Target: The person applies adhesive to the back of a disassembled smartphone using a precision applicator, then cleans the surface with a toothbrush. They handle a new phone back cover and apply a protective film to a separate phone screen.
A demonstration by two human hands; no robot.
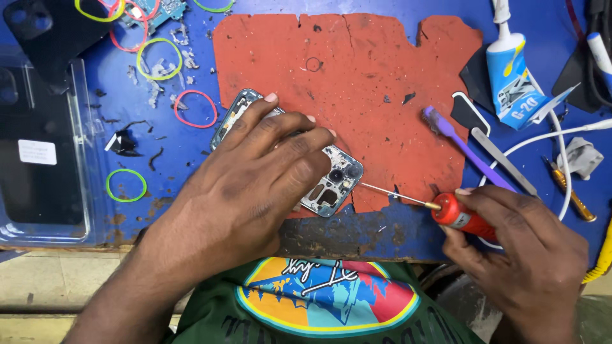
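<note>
Head view, looking down at the bench.

Opened phone (319, 175): lies face down on the red mat (382, 70), back cover off, camera lenses and inner parts exposed at its near-right end. Long axis runs diagonally, from far-left to near-right. It sits at the mat's near-left corner.

Left hand (255, 185): spread flat over the phone, fingers pressing it to the mat, covering most of its middle. This is the nearer hand; it touches the phone.

Right hand (523, 255): closed around the red handle of a screwdriver (440, 207). The thin shaft points left toward the phone's camera end; its tip is just beside that corner, and whether it touches cannot be told.

Hands: apart, phone to the left of the tool.

Loose beside the right hand: purple brush (459, 143), flat metal pry tool (503, 162), white cable (561, 137), glue tube (510, 64).

Left of the mat: coloured rubber bands (159, 58) scattered on the blue bench top (172, 153).

Containers: clear plastic tray (51, 146) at far left, holding a dark flat panel; nothing else in it can be made out.
</note>
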